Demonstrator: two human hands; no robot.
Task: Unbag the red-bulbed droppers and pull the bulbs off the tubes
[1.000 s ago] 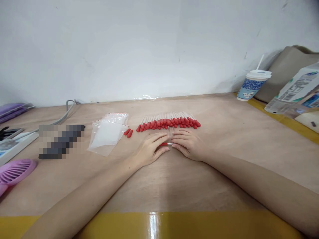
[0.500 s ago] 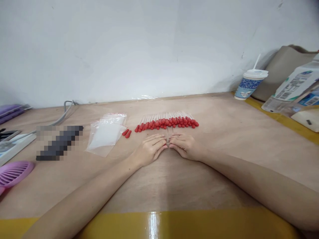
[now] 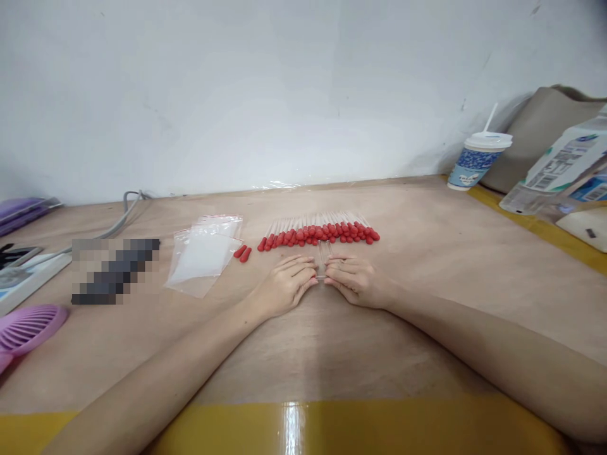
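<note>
My left hand (image 3: 291, 285) and my right hand (image 3: 355, 282) rest near each other on the wooden table, fingers closed. A thin clear glass tube (image 3: 321, 277) spans the small gap between them, its ends pinched in the fingertips of both hands. Just beyond my fingers, a few more clear glass tubes (image 3: 326, 251) lie pointing away from me. Past those stretches a row of droppers (image 3: 317, 232), with red rubber bulbs towards me and clear stems towards the wall. Two loose red rubber bulbs (image 3: 242, 253) lie left of the row.
Clear zip bags (image 3: 199, 256) lie to the left, beside a blurred dark object (image 3: 116, 272). At the left edge are a pink fan (image 3: 33, 330) and a grey cable (image 3: 114, 224). A paper cup (image 3: 477, 164) and a plastic bottle (image 3: 545, 174) stand at the far right.
My right hand has shifted slightly to the right, so the gap between the hands is wider and more of the glass tube shows. My left hand is almost still.
</note>
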